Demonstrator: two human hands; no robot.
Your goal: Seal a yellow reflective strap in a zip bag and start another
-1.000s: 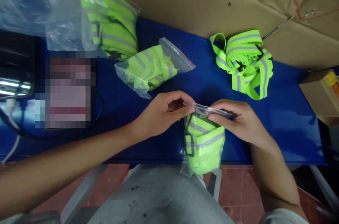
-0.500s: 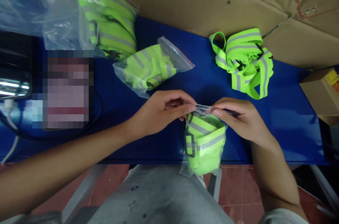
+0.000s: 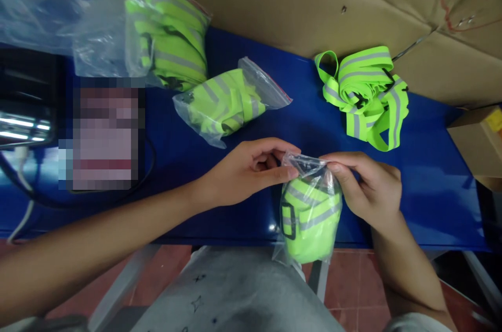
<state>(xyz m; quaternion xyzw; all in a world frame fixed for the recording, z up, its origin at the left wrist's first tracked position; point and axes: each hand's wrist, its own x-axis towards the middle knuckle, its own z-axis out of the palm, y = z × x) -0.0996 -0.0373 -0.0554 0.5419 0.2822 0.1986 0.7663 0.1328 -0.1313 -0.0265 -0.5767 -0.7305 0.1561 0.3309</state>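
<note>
A clear plastic bag (image 3: 309, 167) is pinched at its top edge between my two hands, near the front of the table. My left hand (image 3: 257, 167) grips its left corner with thumb and fingers. On the other corner, my right hand (image 3: 363, 180) has thumb and forefinger closed. Folded inside the bag is a neon-yellow reflective strap (image 3: 316, 222) with grey stripes and a black buckle at its left side. The bag hangs upright at the table's front edge. Farther back lies a loose heap of similar reflective straps (image 3: 364, 86), touched by neither hand.
A zip bag of straps (image 3: 227, 102) lies left of centre, with a bigger bag of straps (image 3: 172, 39) behind it. Empty-looking plastic bags (image 3: 102, 34), a pixelated device (image 3: 104, 138) and cables sit left. Cardboard (image 3: 274, 2) lines the back; a small box (image 3: 478, 138) stands right.
The bag's top edge is spread wider and flatter between my fingers, showing more clear plastic above the strap. The whole view has shifted slightly to the right.
</note>
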